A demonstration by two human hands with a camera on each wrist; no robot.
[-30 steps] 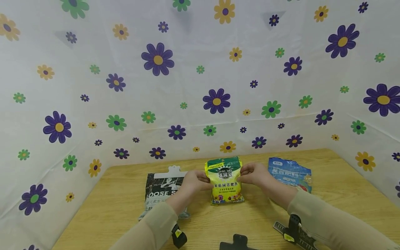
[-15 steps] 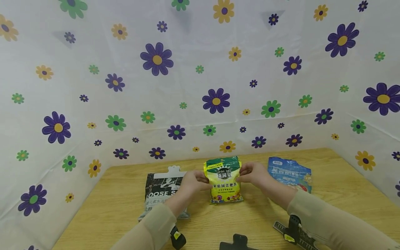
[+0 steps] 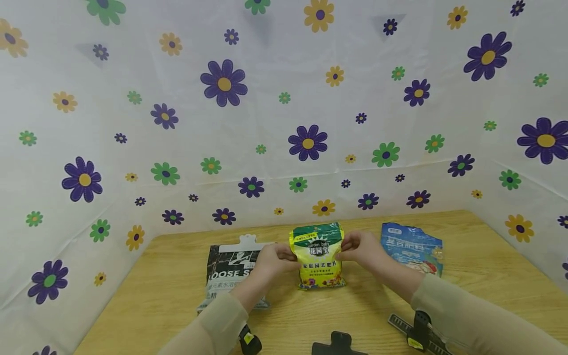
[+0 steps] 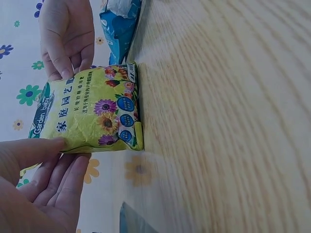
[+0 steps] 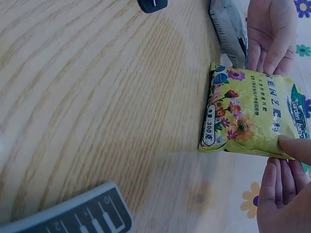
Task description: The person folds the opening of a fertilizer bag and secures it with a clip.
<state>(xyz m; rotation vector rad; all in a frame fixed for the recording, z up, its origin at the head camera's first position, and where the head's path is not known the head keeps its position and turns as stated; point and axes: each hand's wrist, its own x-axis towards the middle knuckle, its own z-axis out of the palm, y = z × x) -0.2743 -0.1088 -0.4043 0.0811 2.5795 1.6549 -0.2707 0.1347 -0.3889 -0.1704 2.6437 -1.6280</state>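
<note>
A yellow and green fertilizer bag (image 3: 319, 271) stands upright at the middle back of the wooden table, its printed front towards me. My left hand (image 3: 271, 264) pinches its left edge, thumb on the front and fingers behind, as the left wrist view shows. At the opposite edge, my right hand (image 3: 365, 249) pinches the bag the same way, with the thumb (image 5: 294, 147) on the front in the right wrist view. The lower edge of the bag (image 4: 138, 107) appears to touch the tabletop.
Left of the hands lies a black and silver bag (image 3: 219, 268) with a white clip-shaped piece (image 3: 247, 241) at its top. A blue bag (image 3: 412, 249) lies at the right, partly behind my right forearm. A black clip (image 3: 339, 342) shows at the front edge of view. Patterned cloth (image 3: 266, 123) hangs behind.
</note>
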